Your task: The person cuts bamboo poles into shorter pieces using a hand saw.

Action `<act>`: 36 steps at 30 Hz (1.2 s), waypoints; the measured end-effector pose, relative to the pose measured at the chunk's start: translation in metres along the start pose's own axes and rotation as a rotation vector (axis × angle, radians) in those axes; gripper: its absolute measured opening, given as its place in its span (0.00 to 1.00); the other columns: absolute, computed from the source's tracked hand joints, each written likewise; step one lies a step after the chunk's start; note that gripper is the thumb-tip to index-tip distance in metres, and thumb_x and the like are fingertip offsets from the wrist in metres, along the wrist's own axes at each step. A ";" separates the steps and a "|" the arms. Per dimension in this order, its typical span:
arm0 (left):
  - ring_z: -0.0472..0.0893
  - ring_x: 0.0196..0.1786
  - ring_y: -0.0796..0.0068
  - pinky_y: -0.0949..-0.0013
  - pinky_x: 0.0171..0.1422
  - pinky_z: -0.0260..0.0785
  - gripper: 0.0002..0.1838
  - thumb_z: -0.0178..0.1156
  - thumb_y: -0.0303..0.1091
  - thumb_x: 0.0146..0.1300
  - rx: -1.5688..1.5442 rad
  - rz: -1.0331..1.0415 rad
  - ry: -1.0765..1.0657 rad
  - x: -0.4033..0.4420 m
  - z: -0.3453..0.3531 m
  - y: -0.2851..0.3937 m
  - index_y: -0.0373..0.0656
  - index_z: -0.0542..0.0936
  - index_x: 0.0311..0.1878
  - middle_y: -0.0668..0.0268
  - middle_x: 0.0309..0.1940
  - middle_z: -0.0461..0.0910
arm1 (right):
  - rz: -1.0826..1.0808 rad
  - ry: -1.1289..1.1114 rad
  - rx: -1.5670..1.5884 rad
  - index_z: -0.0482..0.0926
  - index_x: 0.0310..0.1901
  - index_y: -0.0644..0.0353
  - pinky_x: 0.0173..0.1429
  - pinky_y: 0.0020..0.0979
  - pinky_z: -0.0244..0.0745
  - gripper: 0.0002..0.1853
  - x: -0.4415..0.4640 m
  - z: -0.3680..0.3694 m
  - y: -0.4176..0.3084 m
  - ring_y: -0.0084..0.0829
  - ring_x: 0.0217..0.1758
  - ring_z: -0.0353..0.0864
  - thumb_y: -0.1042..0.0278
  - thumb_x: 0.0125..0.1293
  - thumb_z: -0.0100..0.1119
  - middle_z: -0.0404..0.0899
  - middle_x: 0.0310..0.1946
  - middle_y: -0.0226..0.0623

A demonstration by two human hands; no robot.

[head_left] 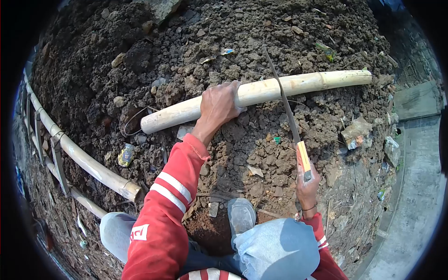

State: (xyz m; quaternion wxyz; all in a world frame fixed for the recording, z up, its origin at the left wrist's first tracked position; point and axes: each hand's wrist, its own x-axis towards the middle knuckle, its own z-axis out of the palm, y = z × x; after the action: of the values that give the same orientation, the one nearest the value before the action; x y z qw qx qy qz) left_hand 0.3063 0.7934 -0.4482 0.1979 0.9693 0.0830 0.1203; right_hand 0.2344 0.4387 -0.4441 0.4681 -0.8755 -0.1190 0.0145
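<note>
A pale bamboo pole point(261, 92) lies across the lumpy soil in front of me, slanting up toward the right. My left hand point(219, 104) is wrapped around it, left of its middle. In my right hand point(308, 184) is the wooden handle of a handsaw point(288, 109), fingers closed around it. The long, narrow blade points away from me and crosses the pole to the right of my left hand. Whether the blade has cut into the bamboo I cannot tell.
A bamboo ladder-like frame point(88, 161) with slats runs along the left side. Broken soil point(186, 56) with stones and litter rises ahead. My shoe point(241, 215) rests below the pole. At the right are a concrete strip point(420, 186) and a flat board point(416, 100).
</note>
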 end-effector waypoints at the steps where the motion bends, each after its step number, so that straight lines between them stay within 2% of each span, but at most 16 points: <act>1: 0.87 0.51 0.54 0.52 0.52 0.80 0.38 0.83 0.48 0.43 -0.019 -0.024 -0.073 0.001 -0.005 0.001 0.52 0.83 0.61 0.61 0.48 0.86 | 0.054 0.006 0.023 0.79 0.63 0.71 0.60 0.35 0.79 0.20 -0.021 -0.014 0.005 0.33 0.53 0.87 0.68 0.75 0.61 0.87 0.51 0.48; 6: 0.78 0.58 0.53 0.53 0.55 0.79 0.44 0.86 0.41 0.35 -0.001 0.152 0.288 -0.017 -0.005 0.009 0.50 0.82 0.63 0.61 0.56 0.76 | 0.124 0.001 -0.041 0.78 0.64 0.70 0.63 0.36 0.77 0.20 -0.059 -0.041 0.019 0.35 0.57 0.85 0.69 0.75 0.62 0.86 0.53 0.48; 11: 0.80 0.51 0.59 0.57 0.52 0.75 0.41 0.81 0.35 0.41 -0.044 0.232 0.047 -0.086 -0.020 0.077 0.47 0.79 0.65 0.62 0.46 0.79 | 0.070 -0.105 -0.172 0.77 0.65 0.70 0.61 0.35 0.77 0.22 -0.037 -0.083 -0.001 0.33 0.55 0.85 0.65 0.76 0.62 0.87 0.52 0.46; 15: 0.82 0.58 0.53 0.52 0.59 0.74 0.43 0.81 0.37 0.42 -0.278 0.239 -0.090 -0.139 0.008 0.149 0.38 0.75 0.65 0.54 0.54 0.81 | 0.121 -0.136 -0.148 0.78 0.63 0.69 0.54 0.31 0.77 0.24 -0.009 -0.117 -0.034 0.27 0.48 0.83 0.59 0.75 0.65 0.87 0.46 0.38; 17: 0.85 0.52 0.51 0.52 0.53 0.78 0.44 0.82 0.39 0.43 -0.388 0.213 -0.131 -0.143 0.013 0.165 0.34 0.73 0.64 0.51 0.47 0.83 | 0.379 -0.250 -0.121 0.80 0.61 0.67 0.46 0.28 0.72 0.24 0.006 -0.140 -0.051 0.21 0.41 0.77 0.56 0.74 0.66 0.83 0.39 0.28; 18: 0.86 0.48 0.50 0.53 0.49 0.79 0.44 0.82 0.40 0.44 -0.441 0.191 -0.160 -0.146 0.014 0.170 0.32 0.73 0.63 0.51 0.44 0.83 | 0.371 -0.245 -0.131 0.80 0.61 0.67 0.46 0.28 0.72 0.24 0.010 -0.146 -0.047 0.21 0.41 0.77 0.56 0.74 0.66 0.83 0.39 0.28; 20: 0.87 0.44 0.49 0.52 0.45 0.80 0.44 0.82 0.41 0.46 -0.438 0.228 -0.209 -0.148 0.013 0.175 0.31 0.72 0.63 0.49 0.43 0.84 | 0.105 -0.174 -0.160 0.80 0.60 0.63 0.29 0.20 0.59 0.25 0.015 -0.156 -0.034 0.10 0.25 0.64 0.50 0.74 0.66 0.71 0.26 0.16; 21: 0.88 0.40 0.48 0.52 0.41 0.81 0.44 0.82 0.43 0.47 -0.428 0.255 -0.264 -0.148 0.012 0.177 0.29 0.72 0.62 0.48 0.42 0.84 | 0.147 -0.177 -0.103 0.76 0.64 0.62 0.26 0.20 0.58 0.28 0.016 -0.166 -0.031 0.11 0.21 0.62 0.49 0.75 0.65 0.65 0.21 0.15; 24: 0.88 0.37 0.47 0.54 0.38 0.81 0.46 0.82 0.46 0.47 -0.436 0.418 -0.143 -0.172 0.031 0.211 0.28 0.71 0.63 0.48 0.44 0.84 | 0.086 0.039 -0.098 0.77 0.63 0.63 0.31 0.21 0.60 0.26 0.009 -0.194 -0.043 0.13 0.27 0.65 0.52 0.74 0.65 0.73 0.30 0.21; 25: 0.88 0.45 0.46 0.55 0.44 0.82 0.51 0.82 0.48 0.48 -0.599 0.444 -0.311 -0.174 0.024 0.222 0.28 0.68 0.69 0.44 0.51 0.83 | 0.190 0.074 0.121 0.71 0.67 0.62 0.25 0.21 0.57 0.29 -0.004 -0.183 -0.088 0.13 0.20 0.61 0.50 0.75 0.63 0.67 0.23 0.20; 26: 0.82 0.60 0.42 0.50 0.60 0.78 0.58 0.81 0.54 0.46 -0.652 0.520 -0.252 -0.179 0.028 0.232 0.30 0.65 0.74 0.41 0.62 0.77 | 0.186 0.089 0.103 0.71 0.67 0.62 0.25 0.21 0.57 0.29 -0.010 -0.179 -0.098 0.13 0.20 0.61 0.50 0.75 0.63 0.67 0.23 0.20; 28: 0.70 0.73 0.41 0.42 0.75 0.64 0.61 0.81 0.57 0.46 -0.659 0.550 -0.117 -0.174 0.037 0.239 0.34 0.63 0.77 0.43 0.69 0.70 | 0.037 0.242 0.053 0.67 0.68 0.60 0.20 0.21 0.54 0.29 -0.023 -0.185 -0.117 0.13 0.15 0.57 0.51 0.76 0.61 0.61 0.19 0.20; 30: 0.64 0.76 0.43 0.38 0.80 0.54 0.56 0.80 0.56 0.48 -0.634 0.435 -0.045 -0.129 0.022 0.216 0.39 0.66 0.76 0.47 0.71 0.68 | 0.024 0.286 0.014 0.68 0.68 0.61 0.21 0.21 0.56 0.27 -0.040 -0.182 -0.133 0.13 0.17 0.58 0.53 0.76 0.61 0.61 0.20 0.19; 32: 0.64 0.76 0.46 0.42 0.78 0.55 0.44 0.79 0.41 0.49 -0.540 0.209 0.259 -0.069 0.004 0.176 0.43 0.72 0.71 0.50 0.68 0.69 | -0.006 0.309 0.010 0.69 0.66 0.61 0.24 0.22 0.58 0.24 -0.053 -0.171 -0.143 0.13 0.20 0.59 0.56 0.78 0.60 0.62 0.24 0.19; 33: 0.64 0.75 0.47 0.40 0.77 0.55 0.44 0.80 0.38 0.47 -0.469 0.100 0.365 -0.043 -0.004 0.153 0.44 0.73 0.70 0.52 0.66 0.70 | 0.079 0.335 0.062 0.72 0.64 0.63 0.24 0.23 0.68 0.24 -0.062 -0.161 -0.145 0.15 0.19 0.65 0.55 0.77 0.61 0.64 0.21 0.21; 36: 0.71 0.71 0.50 0.34 0.70 0.63 0.50 0.84 0.41 0.41 -0.194 -0.020 0.320 0.012 0.000 0.081 0.51 0.72 0.72 0.55 0.64 0.74 | 0.197 0.263 0.102 0.73 0.64 0.63 0.22 0.21 0.65 0.22 -0.072 -0.122 -0.148 0.14 0.20 0.68 0.56 0.79 0.59 0.68 0.24 0.22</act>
State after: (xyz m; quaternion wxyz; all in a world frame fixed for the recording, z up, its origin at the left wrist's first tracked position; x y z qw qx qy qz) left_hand 0.3266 0.7220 -0.4130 0.2759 0.9133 0.1108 0.2783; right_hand 0.1522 0.4017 -0.2598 0.5198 -0.8524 0.0308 -0.0484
